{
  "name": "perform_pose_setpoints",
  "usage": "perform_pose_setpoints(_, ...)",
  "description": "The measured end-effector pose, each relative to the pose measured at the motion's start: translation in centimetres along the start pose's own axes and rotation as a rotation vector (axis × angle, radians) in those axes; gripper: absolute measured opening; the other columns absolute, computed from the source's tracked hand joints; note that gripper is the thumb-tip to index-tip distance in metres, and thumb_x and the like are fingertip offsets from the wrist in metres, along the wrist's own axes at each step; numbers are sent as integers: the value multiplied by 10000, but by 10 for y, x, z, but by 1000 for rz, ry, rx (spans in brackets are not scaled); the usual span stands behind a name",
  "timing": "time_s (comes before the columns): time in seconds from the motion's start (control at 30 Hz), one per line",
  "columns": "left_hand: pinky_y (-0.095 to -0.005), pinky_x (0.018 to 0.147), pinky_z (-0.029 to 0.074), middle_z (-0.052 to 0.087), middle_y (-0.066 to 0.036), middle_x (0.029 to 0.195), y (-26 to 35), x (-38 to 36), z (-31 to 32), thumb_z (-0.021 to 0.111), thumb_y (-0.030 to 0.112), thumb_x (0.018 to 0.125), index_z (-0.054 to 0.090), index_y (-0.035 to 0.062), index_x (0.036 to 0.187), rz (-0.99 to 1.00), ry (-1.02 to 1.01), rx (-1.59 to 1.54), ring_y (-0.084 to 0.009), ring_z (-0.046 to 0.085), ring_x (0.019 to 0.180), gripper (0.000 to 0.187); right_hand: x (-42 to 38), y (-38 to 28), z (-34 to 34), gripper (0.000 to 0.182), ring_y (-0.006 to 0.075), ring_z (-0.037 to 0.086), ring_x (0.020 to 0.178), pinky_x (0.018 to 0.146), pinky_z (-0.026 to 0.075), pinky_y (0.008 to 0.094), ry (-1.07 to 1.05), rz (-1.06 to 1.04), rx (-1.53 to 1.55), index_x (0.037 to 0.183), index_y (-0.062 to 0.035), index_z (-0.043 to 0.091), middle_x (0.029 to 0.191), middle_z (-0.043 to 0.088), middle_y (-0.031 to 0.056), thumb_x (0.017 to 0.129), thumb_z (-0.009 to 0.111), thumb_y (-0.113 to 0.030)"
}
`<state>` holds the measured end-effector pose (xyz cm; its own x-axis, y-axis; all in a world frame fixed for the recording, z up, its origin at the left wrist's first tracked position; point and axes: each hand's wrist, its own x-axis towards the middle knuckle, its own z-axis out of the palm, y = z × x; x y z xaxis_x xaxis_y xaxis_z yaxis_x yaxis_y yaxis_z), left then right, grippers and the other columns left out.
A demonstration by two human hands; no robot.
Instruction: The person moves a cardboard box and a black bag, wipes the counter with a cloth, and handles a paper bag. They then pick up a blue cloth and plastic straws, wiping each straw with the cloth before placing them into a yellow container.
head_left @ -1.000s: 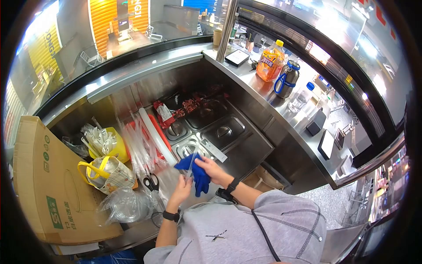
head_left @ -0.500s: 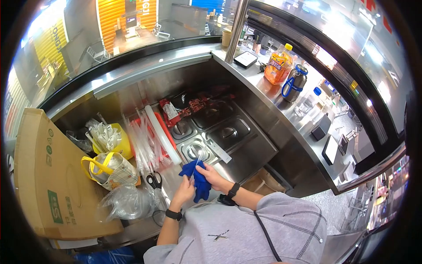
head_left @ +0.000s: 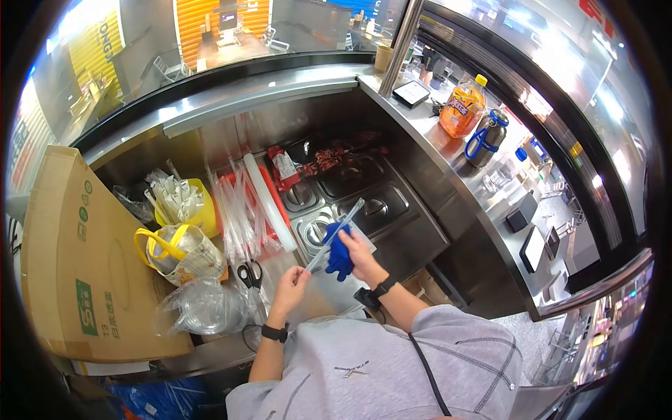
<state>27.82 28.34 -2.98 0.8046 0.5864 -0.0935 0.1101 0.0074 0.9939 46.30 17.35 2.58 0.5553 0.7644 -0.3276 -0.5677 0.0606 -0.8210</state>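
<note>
A long, thin clear plastic strip (head_left: 320, 256) slants between my two hands, its top end sticking up over the steel container lids. My left hand (head_left: 290, 290) pinches the strip's lower end between thumb and fingertips. Higher up, my right hand (head_left: 360, 257) is closed round a bunched blue cloth (head_left: 340, 257), which is wrapped against the strip. Black-handled scissors (head_left: 250, 274) lie left of my left hand. Behind the cloth is a round-lidded steel container (head_left: 313, 231). More clear plastic strips (head_left: 241, 217) lie in a red tray (head_left: 275, 187), beside a white roll (head_left: 270, 204).
On the left stand a large cardboard box (head_left: 105, 266), a yellow container (head_left: 204, 212) of wrapped straws and a yellow-handled bag (head_left: 192, 260). A clear plastic bag (head_left: 206, 308) lies nearer. The right ledge carries an orange drink bottle (head_left: 462, 112) and a dark flask (head_left: 486, 140).
My right hand has moved up and right with the blue cloth, away from my left hand. More of the clear strip shows between them. The view has shifted slightly.
</note>
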Motion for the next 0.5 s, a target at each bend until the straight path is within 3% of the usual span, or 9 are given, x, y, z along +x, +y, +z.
perform_pose_setpoints(0.17,-222,564,372,548,34,703,-11,8,6,577,171,947,591,23,885,33,12,-14,-40,468,629,161,-15,58,25,279,97,612,683,591,540,280,-13,108,39,1148,-83,571,887,639,11,945,611,-269)
perform_pose_setpoints(0.33,-215,547,356,532,47,686,-12,1,-2,599,171,934,591,24,865,13,8,-33,-30,448,610,163,-10,28,26,242,89,594,636,562,518,264,35,85,-29,1121,-90,582,839,632,-3,947,609,-255)
perform_pose_setpoints(0.43,-212,543,349,522,53,692,-8,1,-4,605,189,936,588,29,866,0,-23,-18,-25,436,617,175,-1,4,19,229,127,601,628,556,526,279,51,21,88,1124,-91,579,807,618,35,963,576,-255)
perform_pose_setpoints(0.5,-205,554,341,504,63,704,-1,-1,-4,598,200,947,574,41,877,-20,-50,-8,-22,423,627,175,0,0,16,324,190,620,662,602,542,336,38,63,129,1123,-74,578,849,635,79,991,459,-345)
